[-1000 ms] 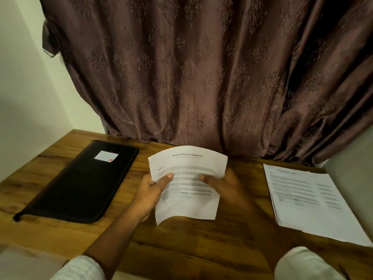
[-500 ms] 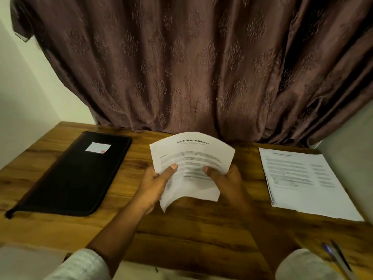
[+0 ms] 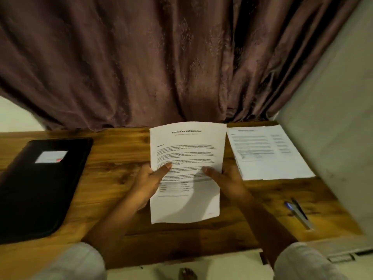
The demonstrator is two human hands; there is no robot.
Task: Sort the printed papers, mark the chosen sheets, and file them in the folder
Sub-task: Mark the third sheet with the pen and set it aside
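Note:
A printed sheet headed "Sample Financial Statement" is held above the middle of the wooden table. My left hand grips its left edge, thumb on the print. My right hand grips its right edge the same way. A stack of printed papers lies flat at the right, close beside the held sheet. A black zipped folder with a white label lies shut on the left. A pen lies on the table near the right edge.
A brown patterned curtain hangs behind the table. A pale wall borders the table on the right. Bare wood shows between the folder and the held sheet. The floor shows below the table's near edge.
The view has tilted down and swung left to right. The sheet, earlier bent and curled in both hands, now hangs flatter and nearer the paper stack. The pen has come into view.

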